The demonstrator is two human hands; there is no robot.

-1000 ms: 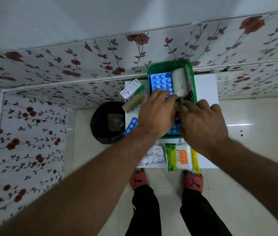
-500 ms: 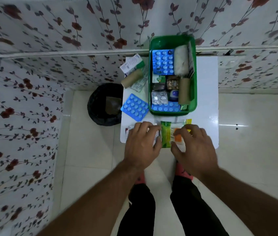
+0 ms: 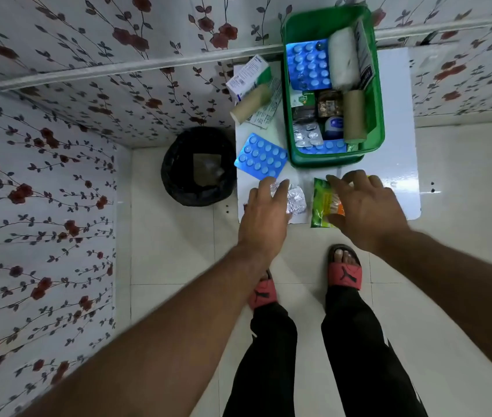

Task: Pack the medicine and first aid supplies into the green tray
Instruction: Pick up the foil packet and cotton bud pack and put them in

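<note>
The green tray (image 3: 326, 159) stands at the back of the small white table (image 3: 398, 164). It holds a blue blister pack (image 3: 309, 66), a white gauze roll (image 3: 341, 60), a brown bandage roll (image 3: 354, 115), silver pill strips (image 3: 308, 135) and small packets. My left hand (image 3: 264, 218) lies on silver foil strips (image 3: 296, 200) at the table's front edge. My right hand (image 3: 365, 212) is spread over a green and orange packet (image 3: 321, 203), fingers apart, touching it. Neither item is lifted.
Left of the tray lie another blue blister pack (image 3: 260, 156), a brown roll (image 3: 250, 103), a white medicine box (image 3: 247, 75) and a printed strip (image 3: 266, 111). A black bin (image 3: 198, 167) stands on the floor left of the table. Flowered walls close in behind and left.
Both hands came out of the tray back to the table's front edge. They now rest on the foil strips and the green packet, and the view has tilted down.
</note>
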